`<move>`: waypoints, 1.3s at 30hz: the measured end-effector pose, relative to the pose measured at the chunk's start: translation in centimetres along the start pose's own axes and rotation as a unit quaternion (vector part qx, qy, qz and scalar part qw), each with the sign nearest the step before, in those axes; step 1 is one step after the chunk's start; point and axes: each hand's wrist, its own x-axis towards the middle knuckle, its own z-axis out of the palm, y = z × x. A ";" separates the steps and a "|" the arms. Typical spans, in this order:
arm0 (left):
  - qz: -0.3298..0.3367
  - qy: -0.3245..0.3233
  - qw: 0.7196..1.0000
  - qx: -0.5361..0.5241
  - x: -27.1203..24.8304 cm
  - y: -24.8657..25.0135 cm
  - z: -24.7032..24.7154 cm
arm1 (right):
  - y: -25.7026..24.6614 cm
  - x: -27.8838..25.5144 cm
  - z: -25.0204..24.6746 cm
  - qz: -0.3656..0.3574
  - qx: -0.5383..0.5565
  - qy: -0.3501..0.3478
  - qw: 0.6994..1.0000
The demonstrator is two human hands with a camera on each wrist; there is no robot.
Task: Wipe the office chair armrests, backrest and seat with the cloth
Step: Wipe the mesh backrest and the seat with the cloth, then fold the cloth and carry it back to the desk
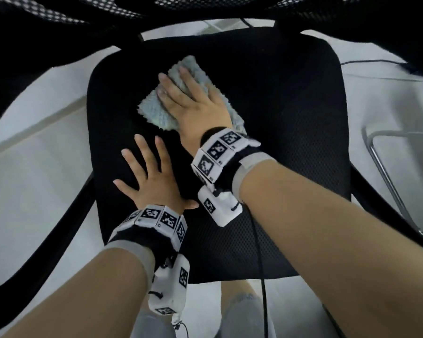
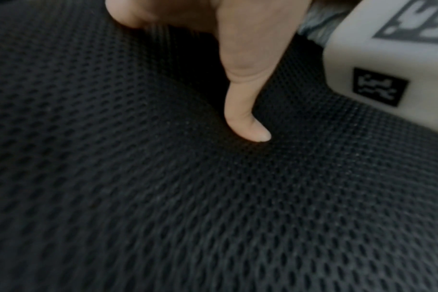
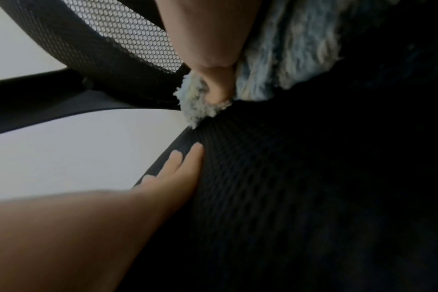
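Note:
The black mesh seat (image 1: 291, 118) of the office chair fills the head view. A fluffy light blue cloth (image 1: 154, 108) lies on its left middle part. My right hand (image 1: 191, 98) lies flat on the cloth with straight fingers, pressing it to the seat. In the right wrist view the thumb (image 3: 213, 65) presses into the cloth (image 3: 288, 59). My left hand (image 1: 149, 174) rests flat on the seat just nearer me, fingers spread, holding nothing. Its thumb (image 2: 243, 98) touches the mesh (image 2: 163, 197) in the left wrist view.
The mesh backrest (image 1: 205, 1) rises at the top, with black armrests at the left (image 1: 22, 69) and right (image 1: 401, 32). A chrome frame (image 1: 386, 172) stands at the right on the pale floor (image 1: 34, 179). A black cable (image 1: 261, 276) runs off the seat's front edge.

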 end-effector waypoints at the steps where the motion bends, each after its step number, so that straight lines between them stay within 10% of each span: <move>1: -0.005 -0.001 1.000 0.002 0.0 0.1 -0.1 | 0.7 0.2 -0.2 -0.022 -0.011 -0.017 1.000; 8: 0.009 0.017 0.999 0.041 -0.2 0.4 -0.5 | 9.8 -6.7 -0.8 0.252 0.074 0.048 0.964; 21: 0.036 -0.055 0.994 -0.085 -3.9 -1.2 -1.6 | 1.6 -20.8 3.7 0.322 0.258 0.083 0.907; 24: 0.017 -0.112 0.944 -0.310 -7.8 -2.1 -1.0 | -1.1 -21.6 1.8 0.320 0.456 0.149 0.817; 27: -0.033 -0.198 0.809 -0.552 -12.6 -2.4 -1.4 | -3.9 -22.3 -1.4 0.330 0.584 0.157 0.725; 32: 0.031 -0.256 0.737 -0.625 -17.3 -3.1 -4.8 | -7.4 -24.3 -6.6 0.243 0.862 0.090 0.435; 35: 0.056 -0.301 0.684 -0.662 -19.7 -3.5 -6.7 | -8.7 -25.7 -8.6 0.197 0.900 0.050 0.385; 39: 0.008 -0.294 0.682 -0.670 -22.5 -4.6 -8.4 | -10.1 -27.7 -10.3 0.188 0.929 -0.008 0.319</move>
